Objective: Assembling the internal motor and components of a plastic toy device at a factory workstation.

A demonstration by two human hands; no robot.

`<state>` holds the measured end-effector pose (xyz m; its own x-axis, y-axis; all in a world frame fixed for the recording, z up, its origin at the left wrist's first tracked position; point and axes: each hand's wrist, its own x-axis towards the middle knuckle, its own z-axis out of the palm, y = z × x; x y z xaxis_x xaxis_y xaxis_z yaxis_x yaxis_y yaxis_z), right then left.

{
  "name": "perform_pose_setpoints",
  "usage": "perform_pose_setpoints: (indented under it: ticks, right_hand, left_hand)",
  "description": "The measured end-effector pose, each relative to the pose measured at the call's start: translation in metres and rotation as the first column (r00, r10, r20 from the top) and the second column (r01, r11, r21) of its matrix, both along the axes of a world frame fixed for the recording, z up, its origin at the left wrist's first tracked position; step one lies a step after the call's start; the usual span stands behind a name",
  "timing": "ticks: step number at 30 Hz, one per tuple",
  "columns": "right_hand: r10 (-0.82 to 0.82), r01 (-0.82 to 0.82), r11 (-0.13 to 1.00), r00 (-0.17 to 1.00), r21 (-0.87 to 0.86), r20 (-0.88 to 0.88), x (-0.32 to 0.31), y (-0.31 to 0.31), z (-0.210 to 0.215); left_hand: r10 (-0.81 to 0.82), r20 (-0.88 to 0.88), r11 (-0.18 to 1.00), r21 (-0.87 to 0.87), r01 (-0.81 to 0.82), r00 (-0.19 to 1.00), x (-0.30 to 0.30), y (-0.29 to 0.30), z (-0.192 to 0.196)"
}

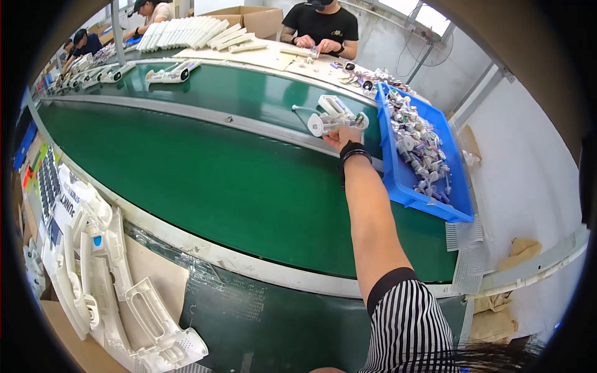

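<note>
My right arm, in a striped sleeve with a black band at the wrist, reaches far across the green conveyor. My right hand (348, 135) is closed around a clear plastic assembly (318, 125) with a round white end. Some of the assembly is hidden by the fingers. Just behind it, on the far belt, lies a white housing piece (334, 104), and a thin pale tube (303, 109) sticks out to the left. My left hand does not show; only a sliver of skin appears at the lower edge.
A blue bin (403, 198) full of small clear and white assemblies stands right of my hand. A metal rail (230, 119) divides the green belt (236, 180). White plastic shells (149, 304) lie at the near left. Across the belt a person (322, 28) handles parts; others sit far left.
</note>
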<state>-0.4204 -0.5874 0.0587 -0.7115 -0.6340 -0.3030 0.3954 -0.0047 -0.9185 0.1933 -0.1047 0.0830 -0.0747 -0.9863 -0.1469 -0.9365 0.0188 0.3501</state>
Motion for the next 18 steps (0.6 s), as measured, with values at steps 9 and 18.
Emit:
perform_pose_setpoints:
  ticks: [9, 18]
  right_hand:
    - [0.493, -0.499, 0.856, 0.866, -0.133, -0.078, 0.029, -0.004, 0.020]
    - [0.875, -0.797, 0.433, 0.259, 0.422, -0.408, 0.172, 0.119, 0.085]
  left_hand:
    - [0.040, -0.044, 0.999, -0.016, -0.041, 0.998, -0.001, 0.002, 0.006]
    - [0.076, -0.187, 0.988, -0.122, -0.100, 0.979, 0.009, 0.006, 0.007]
